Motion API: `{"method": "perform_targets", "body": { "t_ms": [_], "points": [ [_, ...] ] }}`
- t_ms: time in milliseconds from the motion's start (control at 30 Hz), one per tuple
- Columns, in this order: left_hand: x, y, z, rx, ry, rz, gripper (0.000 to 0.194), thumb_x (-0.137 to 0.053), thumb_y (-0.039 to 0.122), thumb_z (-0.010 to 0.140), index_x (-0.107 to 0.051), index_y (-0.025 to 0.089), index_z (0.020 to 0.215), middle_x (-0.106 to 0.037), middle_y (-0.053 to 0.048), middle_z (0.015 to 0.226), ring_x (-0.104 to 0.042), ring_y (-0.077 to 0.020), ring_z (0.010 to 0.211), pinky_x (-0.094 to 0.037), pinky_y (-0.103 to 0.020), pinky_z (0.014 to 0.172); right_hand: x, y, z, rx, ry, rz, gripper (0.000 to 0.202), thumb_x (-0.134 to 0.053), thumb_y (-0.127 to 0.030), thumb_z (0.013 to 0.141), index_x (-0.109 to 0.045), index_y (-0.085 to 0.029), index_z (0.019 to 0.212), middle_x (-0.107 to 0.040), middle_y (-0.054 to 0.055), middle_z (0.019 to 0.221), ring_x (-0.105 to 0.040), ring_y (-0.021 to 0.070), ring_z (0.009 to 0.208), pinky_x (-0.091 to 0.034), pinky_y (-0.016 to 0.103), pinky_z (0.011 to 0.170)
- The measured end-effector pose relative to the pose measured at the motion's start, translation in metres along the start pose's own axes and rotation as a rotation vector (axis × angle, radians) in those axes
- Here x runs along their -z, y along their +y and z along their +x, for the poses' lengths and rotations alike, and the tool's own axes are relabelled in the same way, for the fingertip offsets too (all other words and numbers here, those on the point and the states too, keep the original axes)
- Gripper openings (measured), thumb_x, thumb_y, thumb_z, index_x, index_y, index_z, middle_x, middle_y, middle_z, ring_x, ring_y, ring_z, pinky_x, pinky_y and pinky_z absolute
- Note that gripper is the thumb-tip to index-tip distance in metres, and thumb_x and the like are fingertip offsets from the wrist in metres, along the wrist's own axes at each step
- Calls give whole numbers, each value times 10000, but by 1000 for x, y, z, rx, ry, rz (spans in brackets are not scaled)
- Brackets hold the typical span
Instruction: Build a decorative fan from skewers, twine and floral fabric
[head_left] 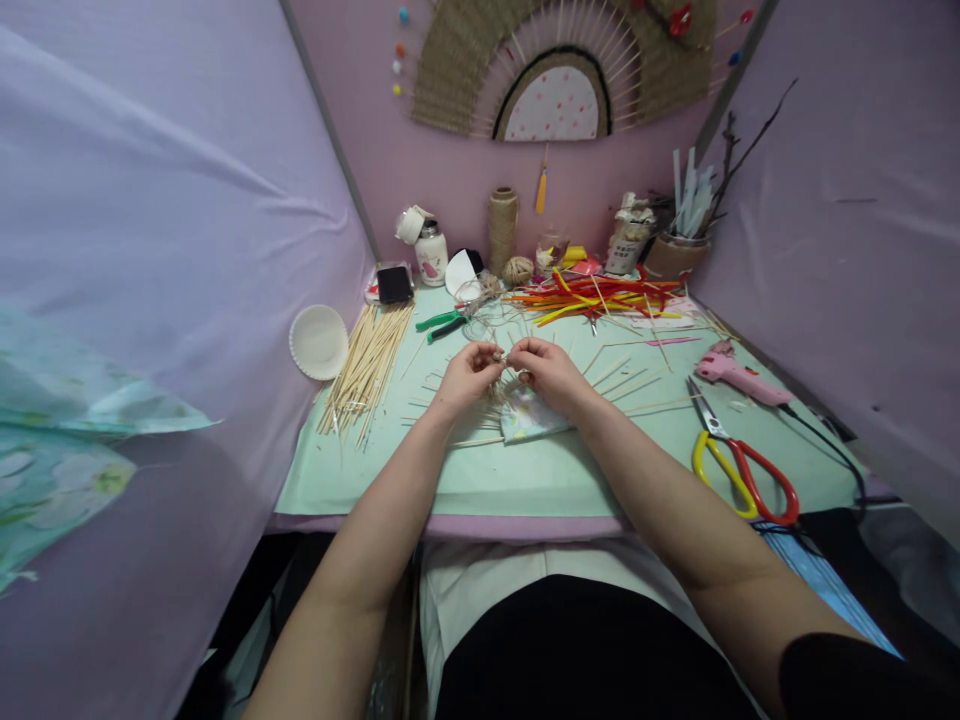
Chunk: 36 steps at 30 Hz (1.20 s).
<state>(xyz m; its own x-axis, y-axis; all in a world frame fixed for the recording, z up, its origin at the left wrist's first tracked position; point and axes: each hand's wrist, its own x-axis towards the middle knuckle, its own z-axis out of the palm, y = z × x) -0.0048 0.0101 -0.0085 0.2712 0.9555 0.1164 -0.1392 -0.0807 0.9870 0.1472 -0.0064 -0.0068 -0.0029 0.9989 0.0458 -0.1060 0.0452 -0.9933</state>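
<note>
I see a pale green mat (525,480) covering the table, walled in by lilac cloth. At its left edge lies a bundle of bamboo sticks (367,365), beside a white paper bowl (319,341). On the right sit red-and-yellow scissors (739,465) and a pink glue gun (739,377). Mid-mat, my left hand (466,378) and right hand (551,372) meet, fingers curled closed, both pinching a strand of twine (504,357). Just under them rests a small fan-shaped piece (525,418) with skewers radiating outward, which the twine appears to wrap.
</note>
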Motion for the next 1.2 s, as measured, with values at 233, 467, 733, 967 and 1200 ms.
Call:
{"method": "perform_targets", "body": {
  "t_ms": [233, 467, 733, 967, 1200],
  "points": [
    [2, 1, 0, -7, 18, 18, 240, -737, 175, 659, -636, 169, 876, -539, 48, 637, -471, -72, 553, -327, -205, 536, -3, -10, -8, 42, -29, -258, 177, -619, -357, 675, -618, -180, 676, -555, -32, 597, -406, 100, 553, -326, 249, 539],
    [-1, 2, -1, 5, 19, 62, 237, -715, 114, 638, -625, 151, 855, -599, 24, 690, -529, -89, 635, -381, -212, 619, -1, -8, -6, 71, 31, -244, 132, -597, -315, 664, -603, -184, 651, -529, -42, 573, -417, 106, 560, -333, 255, 555],
    [-1, 6, -2, 83, -23, -68, 205, -733, 162, 643, -648, 162, 830, -607, 23, 710, -527, -80, 617, -374, -206, 583, -1, -4, -2, -15, -5, 49, 258, -729, -396, 661, -584, -198, 739, -554, -41, 585, -387, 80, 498, -254, 231, 482],
    [3, 16, -1, 151, 71, -324, 256, -777, 155, 606, -648, 156, 827, -594, 22, 720, -553, -83, 631, -409, -211, 589, 8, -14, 2, -174, -57, 509, 359, -804, -231, 543, -578, -200, 820, -503, -80, 597, -366, 47, 499, -250, 181, 463],
    [1, 17, -1, 117, 102, -298, 216, -765, 141, 599, -659, 151, 787, -607, 18, 726, -553, -76, 632, -407, -199, 584, 2, -12, 1, -88, 31, 343, 261, -751, -257, 582, -586, -195, 775, -517, -69, 568, -386, 52, 501, -256, 187, 470]
  ]
}}
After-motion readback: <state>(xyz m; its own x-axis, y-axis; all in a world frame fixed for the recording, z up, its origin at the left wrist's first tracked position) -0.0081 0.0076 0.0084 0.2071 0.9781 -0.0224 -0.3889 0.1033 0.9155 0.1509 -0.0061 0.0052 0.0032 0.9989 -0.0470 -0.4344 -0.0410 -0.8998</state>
